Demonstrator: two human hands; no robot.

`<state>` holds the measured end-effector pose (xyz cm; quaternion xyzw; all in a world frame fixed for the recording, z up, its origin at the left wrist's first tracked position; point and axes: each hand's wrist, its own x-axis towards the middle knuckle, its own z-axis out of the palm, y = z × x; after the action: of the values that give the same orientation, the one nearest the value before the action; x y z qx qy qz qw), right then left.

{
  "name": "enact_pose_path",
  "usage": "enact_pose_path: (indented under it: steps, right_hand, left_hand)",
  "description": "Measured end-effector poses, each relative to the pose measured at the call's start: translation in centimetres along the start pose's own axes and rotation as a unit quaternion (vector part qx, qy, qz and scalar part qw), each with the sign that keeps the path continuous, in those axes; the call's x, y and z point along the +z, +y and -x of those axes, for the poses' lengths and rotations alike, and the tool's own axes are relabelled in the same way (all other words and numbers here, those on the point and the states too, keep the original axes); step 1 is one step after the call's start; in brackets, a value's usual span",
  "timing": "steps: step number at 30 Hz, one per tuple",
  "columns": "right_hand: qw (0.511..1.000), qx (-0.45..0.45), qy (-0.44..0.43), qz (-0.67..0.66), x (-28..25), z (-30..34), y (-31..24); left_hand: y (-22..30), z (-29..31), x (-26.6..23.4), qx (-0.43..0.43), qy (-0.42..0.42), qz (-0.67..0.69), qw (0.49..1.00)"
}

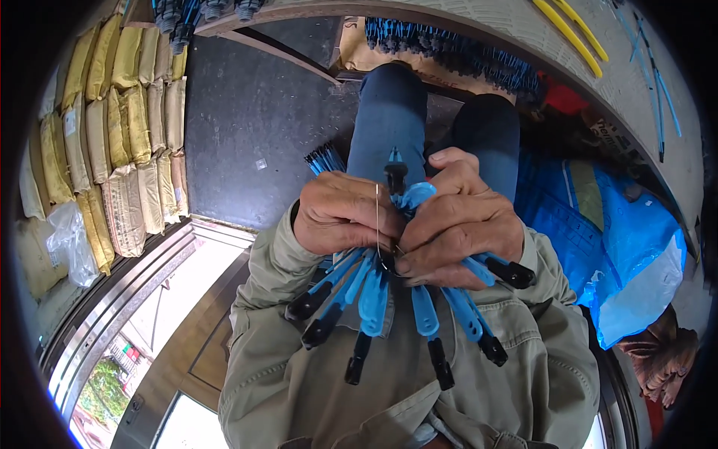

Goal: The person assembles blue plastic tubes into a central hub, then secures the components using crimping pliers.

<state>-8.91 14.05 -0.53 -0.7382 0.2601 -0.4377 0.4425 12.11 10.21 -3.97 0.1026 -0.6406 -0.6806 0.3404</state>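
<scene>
In front of my lap, both hands are closed on a bundle of blue plastic strips with black ends (426, 310). Its pieces fan out toward my jacket, and a few more show above my fingers. With bent fingers my left hand (345, 213) pinches at the middle of the fan. There a thin, pale, wire-like strand (378, 198) stands up beside the fingertips. From the other side my right hand (460, 224) grips the bundle, its thumb and fingertips almost meeting the left ones. The gathered centre is hidden behind the fingers.
A table edge (479, 19) curves across the top, with a yellow-handled tool (572, 34) and loose blue strips (658, 90) on it. More strips (449, 45) lie beyond my knees. Stacked yellow and tan sacks (127, 135) line the left. A blue plastic bag (636, 247) is at right.
</scene>
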Motion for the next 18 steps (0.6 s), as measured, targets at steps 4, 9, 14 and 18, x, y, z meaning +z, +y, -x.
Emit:
enact_pose_path:
  steps: [4, 9, 14, 18]
  right_hand:
    - [1.0, 0.002, 0.002, -0.019, 0.4, -0.1, 0.0]
    - [1.0, -0.011, 0.006, -0.026, 0.6, -0.1, 0.0]
    - [0.999, -0.028, 0.014, -0.009, 1.0, -0.2, 0.2]
    - [0.999, -0.036, 0.01, -0.003, 1.0, -0.4, 0.4]
  left_hand:
    - [0.0, 0.1, -0.2, -0.004, 0.001, 0.016, 1.0]
    - [-0.1, 0.2, -0.4, -0.018, -0.002, 0.028, 0.999]
    - [-0.2, 0.2, -1.1, -0.031, -0.023, 0.047, 0.998]
    - [0.0, 0.2, -1.8, -0.051, -0.041, 0.043, 0.997]
